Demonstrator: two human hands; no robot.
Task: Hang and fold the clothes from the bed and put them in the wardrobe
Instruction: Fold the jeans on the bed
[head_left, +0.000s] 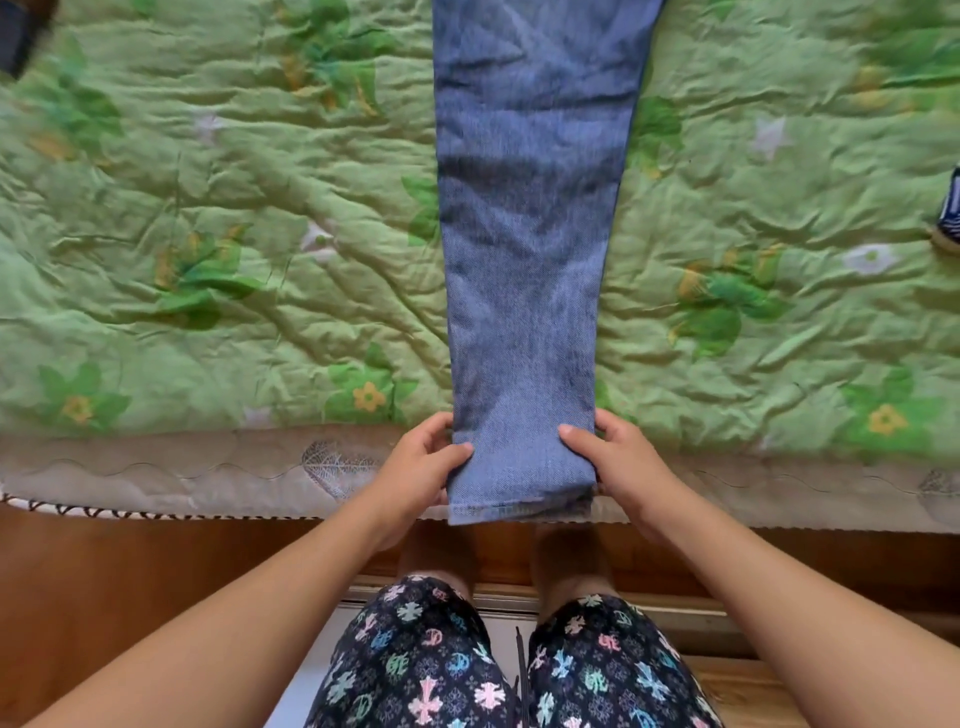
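A pair of blue jeans (530, 234) lies lengthwise on the bed, legs folded one over the other, stretching from the top of the view to the near edge. The hem end hangs slightly over the mattress edge. My left hand (421, 462) grips the left side of the hem end, thumb on top of the denim. Gripping the right side in the same way is my right hand (618, 457). The waist end is out of view at the top.
A green floral quilt (234, 260) covers the bed. A striped garment (949, 208) shows at the right edge and a dark item (21, 36) at the top left corner. The mattress edge (208, 473) and a wooden bed frame (130, 561) run below.
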